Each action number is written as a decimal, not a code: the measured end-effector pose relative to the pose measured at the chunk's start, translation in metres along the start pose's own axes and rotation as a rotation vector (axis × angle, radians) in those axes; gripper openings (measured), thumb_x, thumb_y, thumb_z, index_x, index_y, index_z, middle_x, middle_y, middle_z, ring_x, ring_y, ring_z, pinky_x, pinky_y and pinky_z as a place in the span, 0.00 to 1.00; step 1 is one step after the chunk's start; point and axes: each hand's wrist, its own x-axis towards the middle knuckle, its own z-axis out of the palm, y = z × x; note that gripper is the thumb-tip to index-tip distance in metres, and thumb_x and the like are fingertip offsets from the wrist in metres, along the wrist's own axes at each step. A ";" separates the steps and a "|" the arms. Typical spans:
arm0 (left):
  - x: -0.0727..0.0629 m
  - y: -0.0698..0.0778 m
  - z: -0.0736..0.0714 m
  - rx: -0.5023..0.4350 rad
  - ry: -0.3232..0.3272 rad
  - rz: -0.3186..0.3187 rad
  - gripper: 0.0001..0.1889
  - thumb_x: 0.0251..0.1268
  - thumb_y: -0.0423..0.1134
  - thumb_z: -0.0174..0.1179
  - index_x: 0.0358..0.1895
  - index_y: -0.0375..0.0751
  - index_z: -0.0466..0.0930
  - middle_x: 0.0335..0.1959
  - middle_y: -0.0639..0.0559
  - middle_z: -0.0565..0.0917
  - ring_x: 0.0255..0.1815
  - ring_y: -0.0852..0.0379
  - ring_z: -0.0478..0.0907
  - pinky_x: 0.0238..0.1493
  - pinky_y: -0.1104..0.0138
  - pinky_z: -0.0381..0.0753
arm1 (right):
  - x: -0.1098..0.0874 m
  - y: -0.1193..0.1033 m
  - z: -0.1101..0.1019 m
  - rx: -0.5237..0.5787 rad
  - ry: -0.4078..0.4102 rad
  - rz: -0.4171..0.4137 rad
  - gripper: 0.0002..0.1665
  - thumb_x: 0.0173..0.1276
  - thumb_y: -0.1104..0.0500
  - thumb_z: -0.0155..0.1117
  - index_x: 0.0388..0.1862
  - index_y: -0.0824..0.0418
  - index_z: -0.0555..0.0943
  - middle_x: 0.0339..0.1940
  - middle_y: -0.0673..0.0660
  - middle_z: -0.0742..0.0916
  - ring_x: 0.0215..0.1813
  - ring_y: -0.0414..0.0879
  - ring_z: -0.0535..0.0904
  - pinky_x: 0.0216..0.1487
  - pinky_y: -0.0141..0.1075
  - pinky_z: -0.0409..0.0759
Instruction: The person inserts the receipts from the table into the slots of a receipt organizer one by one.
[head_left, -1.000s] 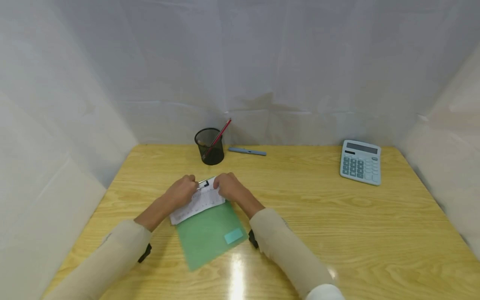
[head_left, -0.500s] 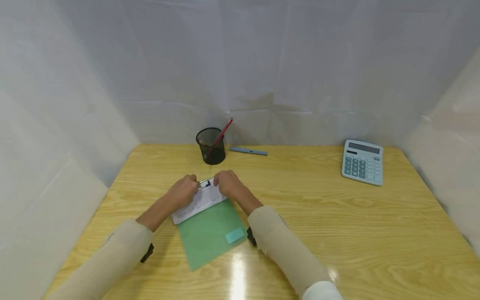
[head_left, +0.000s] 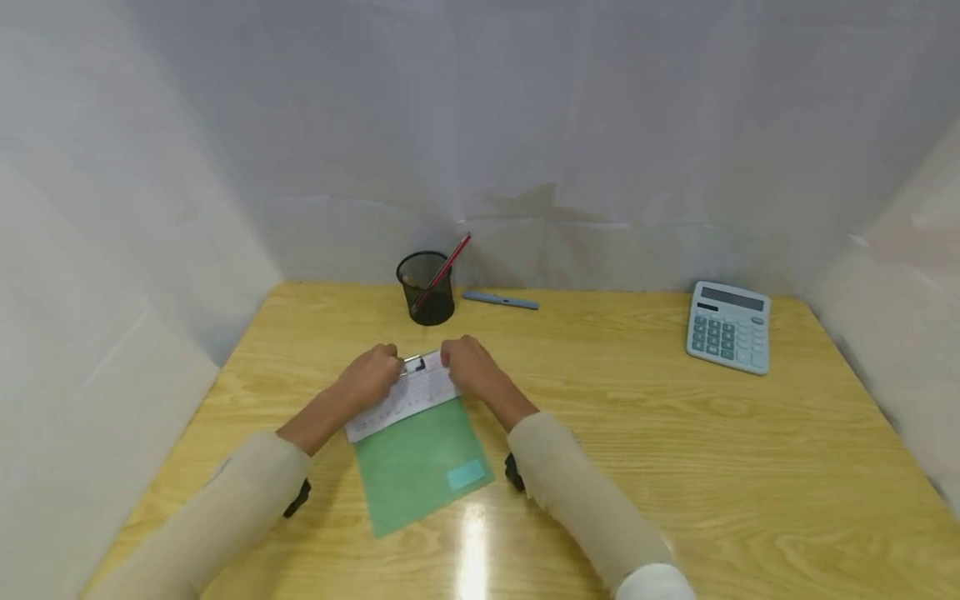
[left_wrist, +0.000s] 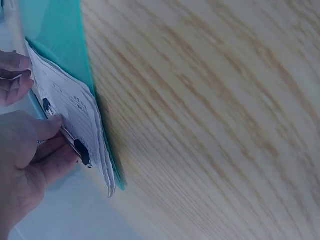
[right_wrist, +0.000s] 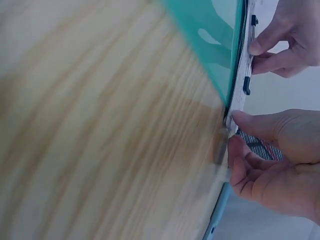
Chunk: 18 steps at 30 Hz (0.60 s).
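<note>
A green translucent clipboard [head_left: 416, 475] with a light-blue label [head_left: 466, 475] lies tilted on the table. Across its far part is a small stack of printed papers [head_left: 408, 402], under a metal clip [left_wrist: 75, 142] with black ends. My left hand [head_left: 371, 379] pinches this clip between thumb and fingers. At the far right corner, my right hand [head_left: 471, 367] pinches the papers' edge between thumb and curled forefinger. From the right wrist view, that thumb [right_wrist: 257, 125] presses right at the corner of the stack.
Beyond the hands stands a black mesh pen cup [head_left: 427, 287] holding a red pencil [head_left: 447, 265]. A blue pen [head_left: 500, 300] lies beside it. Far right on the wooden table [head_left: 637, 467] is a light-blue calculator [head_left: 729, 327]. White sheeting [head_left: 600, 125] surrounds the back and sides.
The papers' near edge, bent a second ago, now lies straighter. My right hand has shifted slightly away from me with the corner; my left hand keeps its hold on the clip. The head view drifts slightly.
</note>
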 end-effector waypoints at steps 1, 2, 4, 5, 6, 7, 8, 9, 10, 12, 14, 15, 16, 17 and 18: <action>0.002 0.000 0.000 -0.009 0.002 0.001 0.06 0.58 0.26 0.60 0.37 0.31 0.85 0.32 0.40 0.80 0.31 0.50 0.77 0.34 0.64 0.81 | -0.002 0.003 -0.002 -0.001 0.008 -0.002 0.14 0.66 0.71 0.50 0.45 0.62 0.80 0.45 0.57 0.83 0.49 0.49 0.75 0.52 0.38 0.77; 0.004 0.000 0.000 -0.021 0.008 0.002 0.06 0.59 0.27 0.60 0.38 0.31 0.85 0.32 0.40 0.81 0.32 0.50 0.78 0.35 0.64 0.82 | -0.004 0.007 -0.004 0.000 0.017 0.000 0.14 0.67 0.70 0.50 0.45 0.62 0.80 0.45 0.57 0.83 0.50 0.49 0.76 0.52 0.39 0.77; 0.009 0.000 0.001 -0.048 0.027 0.019 0.06 0.59 0.28 0.61 0.37 0.31 0.85 0.33 0.40 0.81 0.34 0.49 0.79 0.36 0.63 0.82 | -0.009 0.015 -0.009 0.013 0.027 0.013 0.13 0.68 0.69 0.49 0.46 0.63 0.80 0.46 0.58 0.84 0.51 0.50 0.77 0.54 0.40 0.77; 0.011 0.000 0.001 -0.070 0.038 0.029 0.06 0.59 0.28 0.61 0.37 0.31 0.85 0.33 0.40 0.82 0.34 0.48 0.80 0.37 0.63 0.82 | -0.012 0.020 -0.012 0.019 0.036 0.018 0.13 0.68 0.68 0.49 0.45 0.63 0.80 0.46 0.58 0.84 0.52 0.50 0.77 0.54 0.41 0.77; 0.014 0.000 0.002 -0.095 0.048 0.036 0.06 0.59 0.28 0.61 0.38 0.31 0.85 0.33 0.40 0.82 0.35 0.48 0.81 0.38 0.62 0.83 | -0.016 0.025 -0.014 0.022 0.043 0.027 0.13 0.69 0.67 0.50 0.45 0.63 0.80 0.46 0.58 0.84 0.51 0.50 0.78 0.54 0.41 0.77; 0.016 0.000 0.003 -0.124 0.053 0.040 0.06 0.59 0.28 0.62 0.38 0.31 0.85 0.34 0.40 0.82 0.36 0.47 0.81 0.39 0.62 0.83 | -0.019 0.030 -0.017 0.037 0.048 0.040 0.12 0.69 0.66 0.51 0.46 0.64 0.80 0.46 0.59 0.84 0.50 0.51 0.78 0.52 0.41 0.78; 0.019 0.000 0.003 -0.155 0.056 0.040 0.07 0.58 0.28 0.62 0.39 0.31 0.85 0.35 0.40 0.82 0.37 0.47 0.81 0.40 0.62 0.83 | -0.024 0.035 -0.020 0.049 0.055 0.049 0.11 0.68 0.66 0.52 0.45 0.64 0.80 0.45 0.59 0.84 0.49 0.51 0.79 0.50 0.42 0.78; 0.020 0.001 0.004 -0.182 0.053 0.036 0.08 0.58 0.28 0.62 0.40 0.31 0.85 0.36 0.40 0.83 0.39 0.46 0.82 0.41 0.61 0.83 | -0.028 0.040 -0.023 0.057 0.061 0.054 0.11 0.68 0.65 0.54 0.45 0.64 0.80 0.44 0.59 0.84 0.47 0.51 0.79 0.48 0.41 0.78; 0.022 0.001 0.004 -0.205 0.050 0.030 0.08 0.58 0.29 0.63 0.41 0.31 0.85 0.37 0.39 0.83 0.40 0.46 0.82 0.42 0.61 0.83 | -0.033 0.045 -0.026 0.061 0.067 0.056 0.10 0.68 0.65 0.55 0.45 0.63 0.80 0.44 0.60 0.84 0.45 0.50 0.79 0.46 0.41 0.79; 0.025 0.002 0.004 -0.247 0.030 0.009 0.09 0.58 0.29 0.63 0.42 0.31 0.85 0.40 0.39 0.83 0.43 0.45 0.82 0.45 0.59 0.83 | -0.044 0.055 -0.032 0.072 0.082 0.051 0.09 0.68 0.64 0.58 0.45 0.63 0.80 0.42 0.60 0.83 0.42 0.50 0.78 0.42 0.41 0.78; 0.029 0.004 0.004 -0.276 0.015 -0.004 0.10 0.59 0.30 0.63 0.43 0.32 0.85 0.41 0.39 0.83 0.44 0.45 0.81 0.47 0.58 0.82 | -0.055 0.065 -0.039 0.075 0.103 0.039 0.09 0.67 0.64 0.59 0.45 0.64 0.80 0.41 0.60 0.82 0.41 0.50 0.77 0.41 0.41 0.77; 0.031 0.004 0.004 -0.282 0.008 -0.008 0.09 0.59 0.30 0.62 0.43 0.32 0.85 0.42 0.39 0.83 0.45 0.45 0.81 0.48 0.58 0.82 | -0.060 0.070 -0.041 0.071 0.112 0.033 0.09 0.67 0.64 0.59 0.46 0.64 0.80 0.40 0.60 0.82 0.41 0.50 0.77 0.41 0.41 0.77; 0.032 0.005 0.004 -0.291 0.004 -0.013 0.10 0.59 0.30 0.62 0.43 0.32 0.85 0.42 0.39 0.82 0.45 0.45 0.81 0.49 0.57 0.81 | -0.065 0.077 -0.044 0.065 0.117 0.025 0.10 0.67 0.64 0.60 0.46 0.64 0.80 0.40 0.61 0.82 0.42 0.50 0.77 0.41 0.41 0.77; 0.033 0.005 0.004 -0.311 0.000 -0.026 0.10 0.59 0.30 0.62 0.43 0.32 0.85 0.43 0.39 0.82 0.46 0.45 0.80 0.49 0.57 0.81 | -0.070 0.082 -0.048 0.067 0.120 0.025 0.10 0.67 0.64 0.60 0.46 0.65 0.80 0.40 0.61 0.82 0.42 0.51 0.77 0.41 0.42 0.77; 0.034 0.005 0.005 -0.323 0.002 -0.036 0.10 0.59 0.30 0.63 0.43 0.33 0.85 0.44 0.39 0.82 0.46 0.44 0.80 0.50 0.56 0.81 | -0.075 0.088 -0.051 0.066 0.120 0.027 0.11 0.67 0.63 0.60 0.46 0.66 0.80 0.40 0.61 0.82 0.42 0.51 0.77 0.41 0.42 0.77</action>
